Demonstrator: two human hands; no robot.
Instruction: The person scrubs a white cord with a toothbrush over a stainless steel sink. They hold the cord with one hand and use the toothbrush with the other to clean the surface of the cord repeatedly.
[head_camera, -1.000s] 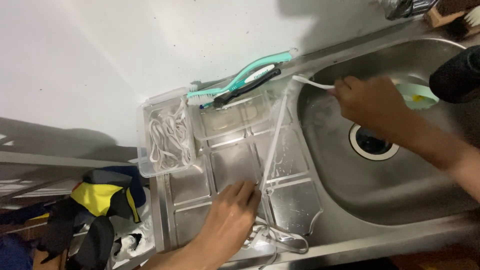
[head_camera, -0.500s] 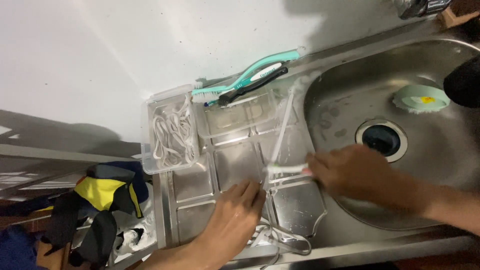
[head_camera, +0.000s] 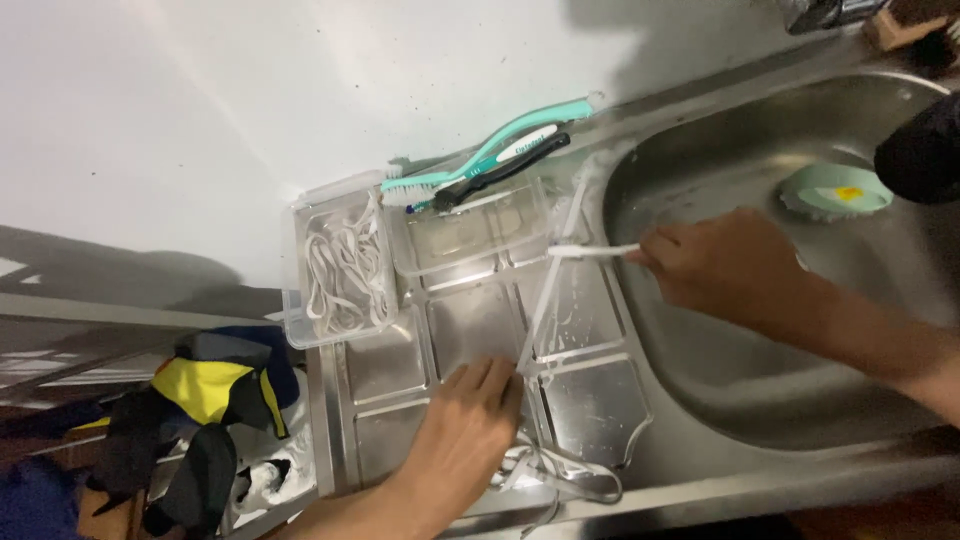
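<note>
Spanning most of the view: a stainless steel sink unit (head_camera: 700, 470), its ribbed draining board on the left and its basin on the right.
Basin: a deep steel bowl (head_camera: 760, 370), wet, with a round pale green sponge (head_camera: 835, 190) lying at its far side.
Draining board: pressed into square panels (head_camera: 470, 325), wet and soapy.
Wall: plain white (head_camera: 250, 110), behind the sink.
Cloth heap: dark, yellow and blue fabric (head_camera: 200, 400) bunched left of the board, below its edge.
Right hand: the right hand (head_camera: 715, 265) reaches from the basin side over the rim, fingers pinched shut around the handle of a white brush (head_camera: 590, 251), whose head touches the strip.
Left hand: the left hand (head_camera: 465, 430) lies palm down on the board, fingers held together and pressing the near end of the strip flat.
Clear tub: a lidless plastic box (head_camera: 345, 265) at the board's far left corner, holding a tangle of white straps.
Clear lid: a see-through tray (head_camera: 470, 235) just right of the tub.
Strip: a long thin white strip (head_camera: 545, 300) stretched slantwise across the board from the left hand toward the basin rim; more white strap is coiled at the near edge (head_camera: 560, 475).
Brushes: a teal toothbrush (head_camera: 490, 155) and a black-handled one (head_camera: 500, 170) lying side by side on the tray's far edge.
</note>
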